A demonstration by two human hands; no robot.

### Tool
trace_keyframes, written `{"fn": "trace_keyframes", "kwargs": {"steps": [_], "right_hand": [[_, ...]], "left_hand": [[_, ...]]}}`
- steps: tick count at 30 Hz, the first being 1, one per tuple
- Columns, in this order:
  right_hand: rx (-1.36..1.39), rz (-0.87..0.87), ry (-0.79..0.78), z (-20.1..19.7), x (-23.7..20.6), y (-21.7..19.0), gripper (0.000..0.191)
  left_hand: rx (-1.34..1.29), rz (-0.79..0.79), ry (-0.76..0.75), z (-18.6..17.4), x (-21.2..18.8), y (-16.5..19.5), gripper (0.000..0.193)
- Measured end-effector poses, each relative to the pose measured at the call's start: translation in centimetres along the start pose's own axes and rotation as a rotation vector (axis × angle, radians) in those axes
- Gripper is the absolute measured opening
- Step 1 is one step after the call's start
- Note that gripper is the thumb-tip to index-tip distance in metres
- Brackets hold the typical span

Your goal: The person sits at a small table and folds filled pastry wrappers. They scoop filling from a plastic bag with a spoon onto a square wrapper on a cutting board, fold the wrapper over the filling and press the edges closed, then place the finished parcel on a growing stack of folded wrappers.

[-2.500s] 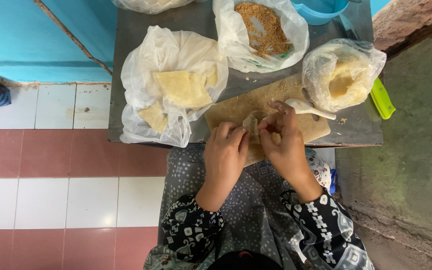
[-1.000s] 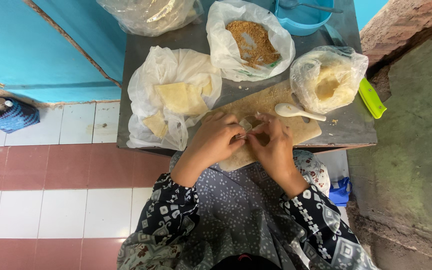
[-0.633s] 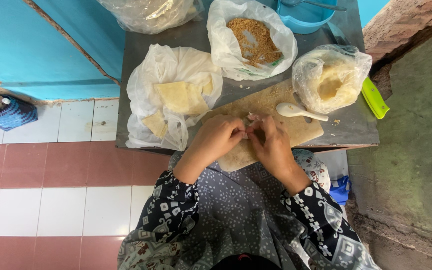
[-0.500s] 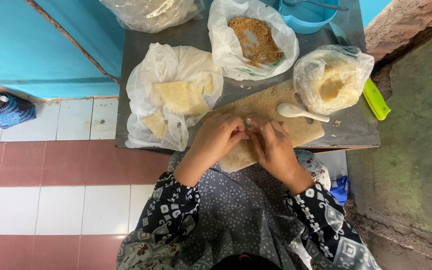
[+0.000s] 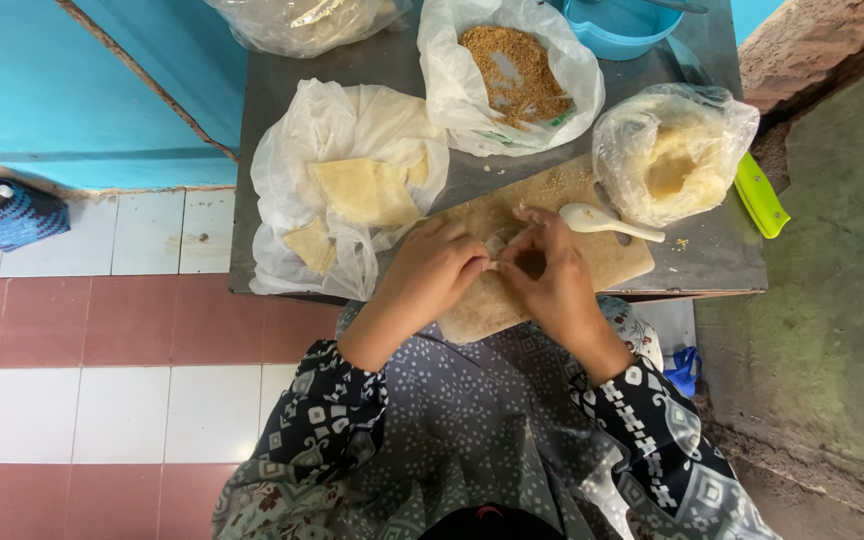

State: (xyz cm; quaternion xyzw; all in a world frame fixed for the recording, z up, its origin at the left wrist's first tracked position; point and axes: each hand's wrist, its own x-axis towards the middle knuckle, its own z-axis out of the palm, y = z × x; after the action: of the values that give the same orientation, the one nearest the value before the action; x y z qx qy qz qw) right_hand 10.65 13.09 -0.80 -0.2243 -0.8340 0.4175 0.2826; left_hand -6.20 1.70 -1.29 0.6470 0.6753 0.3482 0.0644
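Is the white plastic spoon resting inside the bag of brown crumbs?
No, the white plastic spoon lies on the wooden cutting board, outside every bag.

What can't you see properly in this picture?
Head view only:
- The small piece pinched between left hand and right hand: fingers cover it.
- Blue bowl: cut by the top edge.
- Top bag: cut off, contents unclear.
- Board: near end under the hands.

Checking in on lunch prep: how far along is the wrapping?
Done: no finished pieces are visible. In hand: left hand and right hand pinch one small wrapper on the wooden board. Left: pale sheets and brown crumbs remain bagged.
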Motion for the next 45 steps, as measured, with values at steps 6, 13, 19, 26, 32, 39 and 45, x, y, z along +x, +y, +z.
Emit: {"fn": "trace_keyframes", "kwargs": {"steps": [6,13,19,26,32,39,45], "right_hand": [[-0.375,-0.273,0.029,-0.4,0.2,-0.4,0.048],[-0.472,-0.352,-0.004,-0.6,-0.8,-0.1,0.045],[-0.393,-0.332,0.011,-0.6,-0.5,0.2,0.043],[-0.186,0.063,-0.045,-0.6,1.1,-0.4,0.042],[-0.305,-0.034,-0.077,-1.0,1.9,-1.7,0.04],[-0.423,-0.069,-0.095,-0.7,1.9,-1.2,0.033],[-0.209,-0.152,-0.099,-0.3,2.1,-0.5,0.053]], "left_hand": [[0.008,-0.304,-0.217,0.0,2.2,0.3,0.026],[0.094,-0.041,0.082,0.3,-0.8,1.8,0.01],[0.278,0.113,0.114,0.4,-2.1,1.5,0.014],[0.052,-0.053,0.066,0.4,-0.3,0.3,0.011],[0.0,-0.135,-0.044,0.6,1.3,-0.4,0.012],[-0.025,-0.344,-0.222,0.4,2.2,-0.8,0.018],[-0.128,-0.216,-0.047,-0.1,3.0,-0.7,0.014]]}}
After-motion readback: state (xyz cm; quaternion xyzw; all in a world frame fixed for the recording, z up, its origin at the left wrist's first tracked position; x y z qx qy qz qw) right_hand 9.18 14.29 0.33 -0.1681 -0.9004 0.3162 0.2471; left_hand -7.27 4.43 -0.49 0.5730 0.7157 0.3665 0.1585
